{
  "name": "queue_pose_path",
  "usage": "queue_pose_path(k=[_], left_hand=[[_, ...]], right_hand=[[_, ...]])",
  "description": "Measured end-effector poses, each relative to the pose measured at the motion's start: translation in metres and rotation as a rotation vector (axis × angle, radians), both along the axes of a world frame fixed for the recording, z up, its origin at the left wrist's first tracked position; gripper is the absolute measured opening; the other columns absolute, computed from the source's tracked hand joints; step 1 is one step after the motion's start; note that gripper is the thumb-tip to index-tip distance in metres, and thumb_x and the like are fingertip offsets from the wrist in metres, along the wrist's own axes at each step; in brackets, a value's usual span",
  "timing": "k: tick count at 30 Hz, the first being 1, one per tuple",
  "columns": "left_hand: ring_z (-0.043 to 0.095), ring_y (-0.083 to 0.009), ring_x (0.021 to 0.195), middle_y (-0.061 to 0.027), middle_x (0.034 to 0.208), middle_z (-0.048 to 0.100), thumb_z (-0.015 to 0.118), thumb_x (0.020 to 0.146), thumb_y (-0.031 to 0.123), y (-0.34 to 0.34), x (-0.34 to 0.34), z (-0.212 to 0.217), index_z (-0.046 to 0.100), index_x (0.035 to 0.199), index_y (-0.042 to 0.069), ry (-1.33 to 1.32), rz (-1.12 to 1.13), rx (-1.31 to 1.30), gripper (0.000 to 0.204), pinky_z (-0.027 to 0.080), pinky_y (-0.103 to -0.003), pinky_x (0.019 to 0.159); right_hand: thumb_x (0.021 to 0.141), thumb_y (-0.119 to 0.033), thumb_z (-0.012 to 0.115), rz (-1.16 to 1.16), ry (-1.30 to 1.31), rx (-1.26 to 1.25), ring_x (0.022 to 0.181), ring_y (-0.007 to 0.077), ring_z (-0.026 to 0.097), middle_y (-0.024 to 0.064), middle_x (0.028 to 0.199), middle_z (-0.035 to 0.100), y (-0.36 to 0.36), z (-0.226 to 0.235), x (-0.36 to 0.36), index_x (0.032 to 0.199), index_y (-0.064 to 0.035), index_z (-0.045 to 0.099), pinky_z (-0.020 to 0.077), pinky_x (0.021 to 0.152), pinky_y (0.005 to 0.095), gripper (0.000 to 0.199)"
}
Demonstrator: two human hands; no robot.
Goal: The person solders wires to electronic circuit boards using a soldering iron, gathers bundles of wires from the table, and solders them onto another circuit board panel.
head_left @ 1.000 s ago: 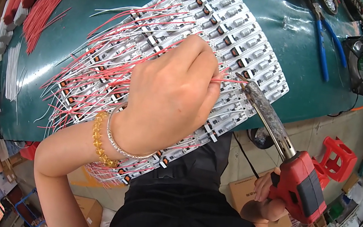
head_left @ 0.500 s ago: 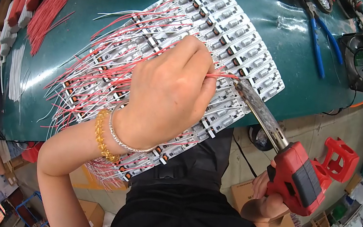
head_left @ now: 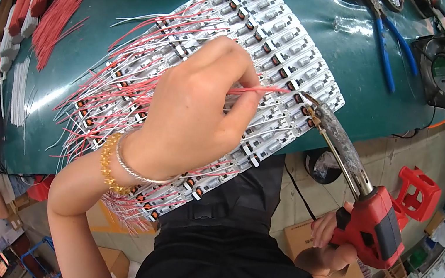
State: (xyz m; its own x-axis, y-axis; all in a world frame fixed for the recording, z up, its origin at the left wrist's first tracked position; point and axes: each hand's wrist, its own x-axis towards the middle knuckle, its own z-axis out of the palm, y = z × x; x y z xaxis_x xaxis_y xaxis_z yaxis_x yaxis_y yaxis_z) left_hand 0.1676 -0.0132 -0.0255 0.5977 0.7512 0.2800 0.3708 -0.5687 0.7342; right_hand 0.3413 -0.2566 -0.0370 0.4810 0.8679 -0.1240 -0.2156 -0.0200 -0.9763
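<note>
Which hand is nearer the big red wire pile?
Left. The left hand is right of the pile, over the boards; the right hand is much farther right.

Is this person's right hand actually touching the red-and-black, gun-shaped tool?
Touching. The head view shows the right hand wrapped around the lower part of the red-and-black, gun-shaped tool.

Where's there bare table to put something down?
Bare green tabletop shows between the circuit-board panel and blue-handled pliers, and between the panel and red wire bundle at left. It's crowded around the left hand, where wires lie across the panel.
</note>
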Motion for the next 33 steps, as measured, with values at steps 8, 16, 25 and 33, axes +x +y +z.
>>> queue_pose_path(k=[8, 16, 25, 33], left_hand=[[0.062, -0.0216, 0.071, -0.0092, 0.086, 0.062, 0.068, 0.076, 0.001, -0.014, 0.006, 0.007, 0.063, 0.078, -0.001, 0.196, 0.036, -0.054, 0.006, 0.050, -0.029, 0.062], [0.063, -0.0225, 0.071, -0.0094, 0.086, 0.062, 0.068, 0.075, 0.002, -0.014, 0.007, 0.009, 0.061, 0.076, 0.000, 0.229, 0.039, -0.045, 0.007, 0.050, -0.030, 0.062], [0.062, -0.0231, 0.070, -0.0095, 0.085, 0.062, 0.068, 0.075, 0.002, -0.014, 0.007, 0.009, 0.060, 0.076, 0.000, 0.211, 0.035, -0.013, 0.008, 0.050, -0.031, 0.062], [0.060, -0.0219, 0.067, -0.0100, 0.083, 0.060, 0.067, 0.075, -0.002, -0.012, 0.004, 0.008, 0.063, 0.082, -0.001, 0.057, -0.012, -0.079, 0.007, 0.048, -0.029, 0.059]], right_hand=[[0.079, -0.068, 0.061, 0.044, -0.087, -0.109, 0.039, 0.0105, 0.045, -0.0024, 0.049, 0.044, 0.003, 0.005, -0.002, 0.120, 0.0079, 0.046, 0.0392, 0.043, 0.0234, 0.087], [0.078, -0.050, 0.074, -0.008, 0.004, -0.091, 0.048, 0.0115, 0.049, 0.0001, 0.057, 0.049, 0.002, 0.008, -0.006, 0.101, 0.0007, 0.050, 0.0381, 0.047, 0.0261, 0.061], [0.079, -0.048, 0.073, -0.022, -0.498, -0.320, 0.064, 0.0149, 0.055, 0.0001, 0.073, 0.055, -0.042, -0.008, 0.012, 0.092, -0.0070, 0.050, 0.0417, 0.059, 0.0284, 0.049], [0.085, -0.067, 0.052, 0.089, -0.200, -0.098, 0.038, 0.0105, 0.042, -0.0034, 0.047, 0.042, 0.001, 0.007, -0.002, 0.127, 0.0089, 0.046, 0.0371, 0.042, 0.0241, 0.087]])
